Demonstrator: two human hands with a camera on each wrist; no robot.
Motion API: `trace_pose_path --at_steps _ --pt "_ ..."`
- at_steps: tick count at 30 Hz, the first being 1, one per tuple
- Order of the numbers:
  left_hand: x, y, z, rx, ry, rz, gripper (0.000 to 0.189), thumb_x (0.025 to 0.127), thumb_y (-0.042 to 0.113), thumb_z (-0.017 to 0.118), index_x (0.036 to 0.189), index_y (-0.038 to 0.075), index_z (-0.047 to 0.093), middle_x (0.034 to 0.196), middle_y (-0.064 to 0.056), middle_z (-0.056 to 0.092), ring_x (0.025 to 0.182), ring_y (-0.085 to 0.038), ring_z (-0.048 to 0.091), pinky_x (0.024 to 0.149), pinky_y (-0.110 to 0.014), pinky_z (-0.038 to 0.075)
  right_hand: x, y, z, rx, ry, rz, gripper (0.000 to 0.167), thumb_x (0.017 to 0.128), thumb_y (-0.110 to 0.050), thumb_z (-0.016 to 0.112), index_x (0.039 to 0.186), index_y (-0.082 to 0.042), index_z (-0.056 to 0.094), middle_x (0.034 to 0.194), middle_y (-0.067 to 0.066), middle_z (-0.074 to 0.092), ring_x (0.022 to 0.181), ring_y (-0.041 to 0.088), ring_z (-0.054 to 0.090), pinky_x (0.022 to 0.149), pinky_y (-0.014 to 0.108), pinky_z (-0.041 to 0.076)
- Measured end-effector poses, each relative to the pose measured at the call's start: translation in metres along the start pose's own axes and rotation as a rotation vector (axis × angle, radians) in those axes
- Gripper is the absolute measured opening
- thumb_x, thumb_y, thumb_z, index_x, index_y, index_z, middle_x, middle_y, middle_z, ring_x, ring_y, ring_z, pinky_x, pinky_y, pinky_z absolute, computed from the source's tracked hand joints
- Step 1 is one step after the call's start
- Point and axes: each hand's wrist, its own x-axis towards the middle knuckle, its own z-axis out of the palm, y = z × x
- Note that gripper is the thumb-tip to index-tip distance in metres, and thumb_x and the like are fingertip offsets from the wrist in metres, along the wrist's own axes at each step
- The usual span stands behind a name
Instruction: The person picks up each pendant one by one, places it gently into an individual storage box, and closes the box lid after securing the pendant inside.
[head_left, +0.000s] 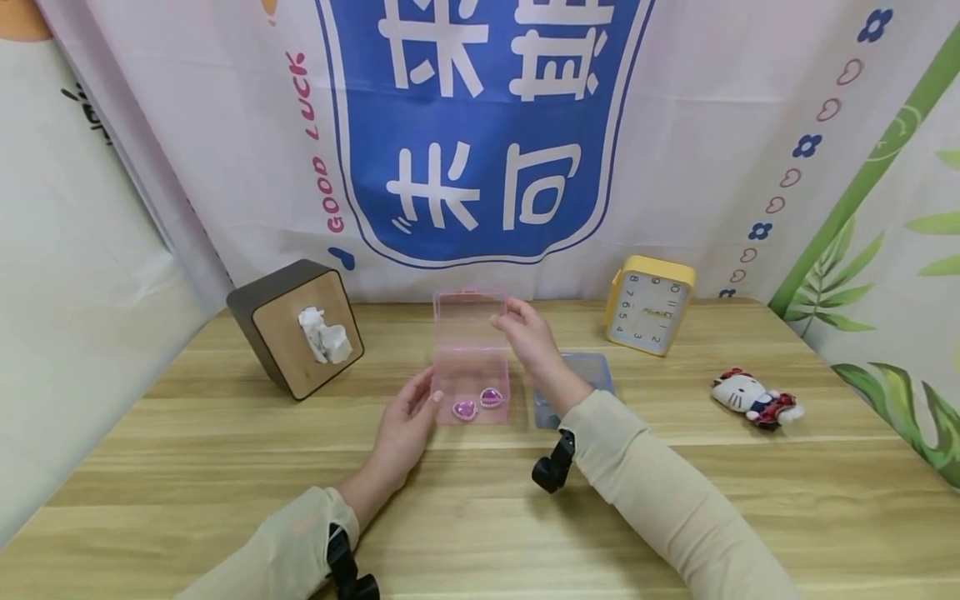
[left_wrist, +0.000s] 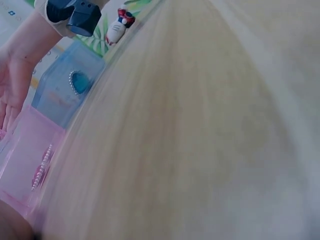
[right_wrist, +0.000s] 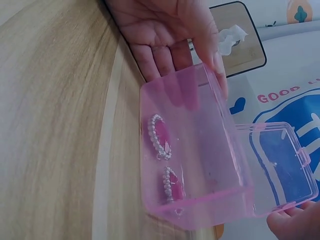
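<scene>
A clear pink plastic box stands on the table with its lid raised at the back. Two pink heart-like gems edged with pearly beads, one nearer and one farther right, lie inside it. My left hand grips the box's left wall, thumb at the rim and fingers outside, as the right wrist view shows. At the lid's right edge, my right hand pinches the plastic between thumb and fingers. Partly hidden under my right forearm is a blue box; a beaded blue gem shows in it.
A tissue box with a wooden front stands at the back left. Back right is a yellow clock, with a small cat doll lying nearer on the right. A printed cloth hangs behind the wooden table.
</scene>
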Motion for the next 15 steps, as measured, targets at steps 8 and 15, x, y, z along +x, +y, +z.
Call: trace_pose_path --at_steps 8,15 --pt "-0.003 0.000 0.004 0.061 -0.003 0.021 0.047 0.096 0.012 0.048 0.140 0.004 0.036 0.143 -0.023 0.036 0.132 -0.034 0.035 0.110 -0.040 0.030 -0.007 0.000 0.000 0.036 0.008 -0.039 0.054 0.086 -0.008 0.056 0.135 0.005 0.038 0.137 0.021 0.044 0.129 0.030 0.040 0.110 0.038 0.031" --pt "-0.004 0.001 0.004 0.085 0.004 0.038 0.046 0.096 0.012 0.048 0.140 0.004 0.036 0.141 -0.025 0.038 0.130 -0.035 0.038 0.109 -0.042 0.031 -0.019 -0.002 -0.001 0.066 0.000 -0.047 0.050 0.088 -0.010 0.055 0.133 0.005 0.040 0.134 0.019 0.046 0.127 0.028 0.042 0.110 0.037 0.031"
